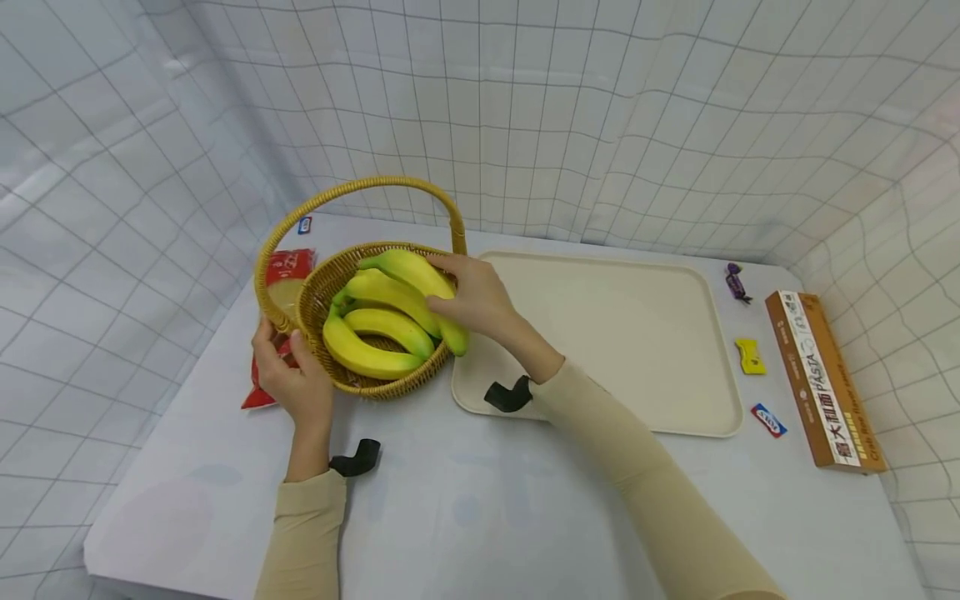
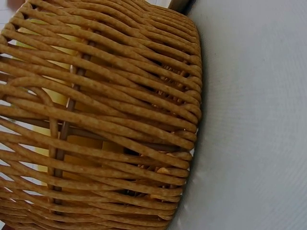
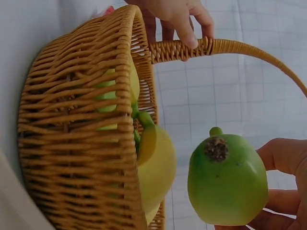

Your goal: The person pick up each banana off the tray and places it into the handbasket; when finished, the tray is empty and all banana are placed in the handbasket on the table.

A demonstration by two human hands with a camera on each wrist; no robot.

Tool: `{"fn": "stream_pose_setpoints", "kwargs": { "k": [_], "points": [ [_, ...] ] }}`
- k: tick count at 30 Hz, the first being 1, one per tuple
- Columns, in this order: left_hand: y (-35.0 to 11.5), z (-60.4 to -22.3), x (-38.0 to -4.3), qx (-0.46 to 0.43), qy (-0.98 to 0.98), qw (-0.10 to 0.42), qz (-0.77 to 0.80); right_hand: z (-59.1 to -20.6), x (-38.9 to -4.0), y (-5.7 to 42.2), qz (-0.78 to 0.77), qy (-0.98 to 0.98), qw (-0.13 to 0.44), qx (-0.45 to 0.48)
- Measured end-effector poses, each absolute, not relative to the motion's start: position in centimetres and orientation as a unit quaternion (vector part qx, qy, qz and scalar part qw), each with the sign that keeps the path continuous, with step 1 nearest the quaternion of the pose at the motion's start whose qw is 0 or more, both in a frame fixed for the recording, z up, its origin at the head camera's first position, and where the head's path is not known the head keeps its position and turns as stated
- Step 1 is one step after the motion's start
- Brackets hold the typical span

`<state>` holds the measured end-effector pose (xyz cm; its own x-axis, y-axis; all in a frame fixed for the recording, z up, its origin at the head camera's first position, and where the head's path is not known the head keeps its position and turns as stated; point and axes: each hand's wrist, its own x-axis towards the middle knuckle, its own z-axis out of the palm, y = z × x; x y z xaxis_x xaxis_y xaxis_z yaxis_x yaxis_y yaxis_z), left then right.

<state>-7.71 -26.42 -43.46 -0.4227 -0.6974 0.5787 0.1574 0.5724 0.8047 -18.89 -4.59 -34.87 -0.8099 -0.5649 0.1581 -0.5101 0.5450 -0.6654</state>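
A wicker basket (image 1: 375,390) with a tall arched handle (image 1: 360,185) stands at the left of the table, several yellow bananas (image 1: 367,360) lying inside. My left hand (image 1: 292,377) grips the handle where its left end meets the rim; the right wrist view shows those fingers (image 3: 180,28) on the wicker. With my right hand (image 1: 478,298) I hold another banana (image 1: 411,271) over the basket's right side. Its green tip (image 3: 228,179) faces the right wrist camera, apart from the bananas below. The left wrist view is filled mostly by the basket's woven side (image 2: 120,100).
A cream tray (image 1: 600,421) lies right of the basket, its left edge close by. A red packet (image 1: 291,263) sits partly behind the basket. Farther right are a purple-wrapped candy (image 1: 737,283), a yellow packet (image 1: 750,357), a small blue-and-red packet (image 1: 768,420) and a pasta box (image 1: 821,379).
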Motion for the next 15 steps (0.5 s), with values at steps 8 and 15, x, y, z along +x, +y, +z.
{"fn": "stream_pose_setpoints", "kwargs": {
  "k": [8, 15],
  "points": [
    [-26.5, -43.7, -7.8, 0.178, -0.730, 0.501, -0.429, -34.7, -19.4, -10.1, -0.293, 0.879, 0.074, -0.369],
    [-26.5, -43.4, -7.7, 0.175, -0.729, 0.502, -0.431, -36.1, -19.4, -12.8, -0.225, 0.894, 0.113, -0.371]
  ]
}}
